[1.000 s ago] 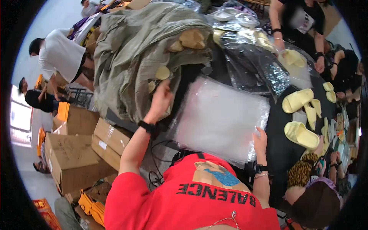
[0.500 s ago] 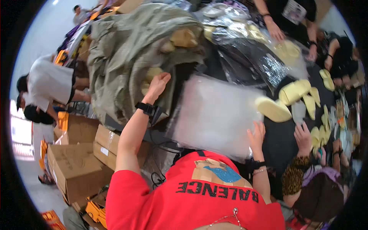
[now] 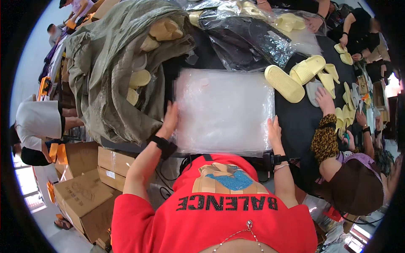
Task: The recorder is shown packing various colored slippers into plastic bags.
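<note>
A stack of clear plastic bags (image 3: 223, 111) lies flat on the black table in front of me. My left hand (image 3: 170, 119) rests along its left edge, fingers stretched and upright, somewhat blurred. On the opposite edge, my right hand (image 3: 274, 131) touches the stack with its fingers extended. Neither hand grips anything. Just past the stack's upper right corner lies a pale yellow slipper (image 3: 284, 83), sole up, beside another yellow slipper (image 3: 308, 69). To the left of the stack, a grey-green woven sack (image 3: 105, 80) gapes, showing yellow slippers (image 3: 140, 79) inside.
A co-worker's hand (image 3: 325, 101) in a leopard-print sleeve touches a grey slipper (image 3: 313, 92) on the right. Other people work across the table among bagged slippers (image 3: 289, 23). Cardboard boxes (image 3: 84, 198) stand at the lower left. Black plastic sheeting (image 3: 240, 42) lies beyond the stack.
My left hand has come away from the sack's opening to the stack's left edge. The bag stack now lies straighter, and my right hand remains at its right side. My view has shifted.
</note>
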The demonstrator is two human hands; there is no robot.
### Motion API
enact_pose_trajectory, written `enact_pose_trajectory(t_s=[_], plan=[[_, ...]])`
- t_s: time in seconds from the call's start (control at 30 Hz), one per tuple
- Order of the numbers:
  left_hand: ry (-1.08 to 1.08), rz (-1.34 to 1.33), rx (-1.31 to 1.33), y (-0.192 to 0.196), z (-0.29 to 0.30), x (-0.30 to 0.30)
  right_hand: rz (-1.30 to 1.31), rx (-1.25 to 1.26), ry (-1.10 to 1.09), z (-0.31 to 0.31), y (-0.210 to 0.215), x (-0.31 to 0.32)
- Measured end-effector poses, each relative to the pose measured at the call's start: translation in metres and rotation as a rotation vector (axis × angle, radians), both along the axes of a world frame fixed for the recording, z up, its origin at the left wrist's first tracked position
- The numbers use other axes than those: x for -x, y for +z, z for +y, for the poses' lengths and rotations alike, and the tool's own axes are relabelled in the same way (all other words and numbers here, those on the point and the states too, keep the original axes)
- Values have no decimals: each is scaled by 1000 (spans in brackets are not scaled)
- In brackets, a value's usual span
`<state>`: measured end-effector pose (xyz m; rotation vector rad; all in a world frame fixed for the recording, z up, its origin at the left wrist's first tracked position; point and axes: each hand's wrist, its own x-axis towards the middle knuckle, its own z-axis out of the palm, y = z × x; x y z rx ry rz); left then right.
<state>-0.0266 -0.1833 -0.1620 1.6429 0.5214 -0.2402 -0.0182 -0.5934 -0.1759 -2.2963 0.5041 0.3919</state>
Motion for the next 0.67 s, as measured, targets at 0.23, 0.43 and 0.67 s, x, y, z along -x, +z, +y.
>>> enact_pose_trajectory(t_s=[0.23, 0.43, 0.67], plan=[[-7, -16, 152, -24, -4, 17, -122, -274, 20, -10, -10, -8], [-60, 28, 177, 7, 1, 4, -72, -251, 4, -3, 2, -10], [-426, -563, -1052, 2, 8, -81, 27, -229, -20, -8, -12, -20]])
